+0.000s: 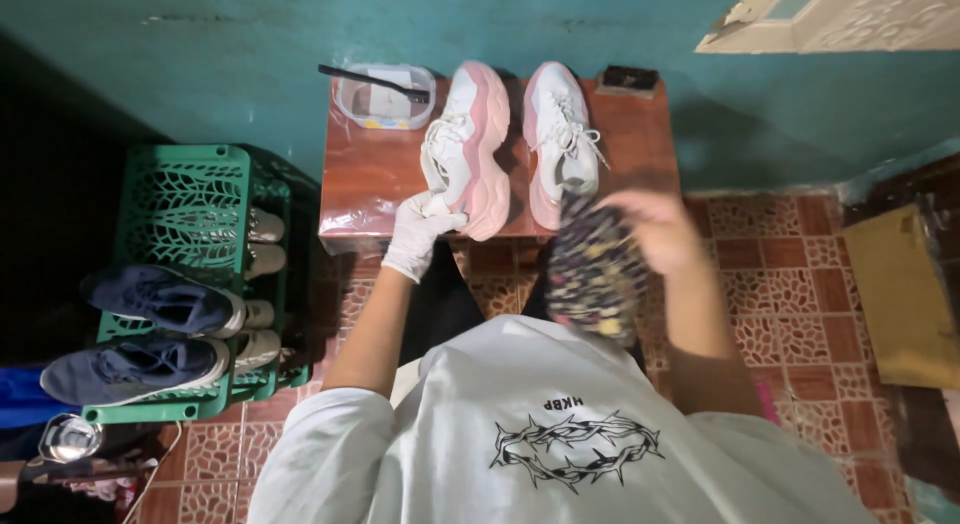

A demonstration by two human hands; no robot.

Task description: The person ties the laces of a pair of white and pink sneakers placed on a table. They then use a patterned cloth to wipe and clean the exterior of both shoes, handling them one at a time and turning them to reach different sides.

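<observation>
Two white and pink sneakers stand side by side on a small reddish-brown table (370, 174). My left hand (418, 234), in a white glove, grips the heel of the left sneaker (465, 149). My right hand (655, 229), bare and blurred, holds a dark patterned cloth (595, 274) just below the heel of the right sneaker (560, 139). The cloth hangs down over my lap.
A clear plastic container (385, 99) with a black brush across it sits at the table's back left; a dark brush block (630, 81) at back right. A green shoe rack (190, 234) with navy sneakers stands left. A cardboard box (900, 294) lies right on the tiled floor.
</observation>
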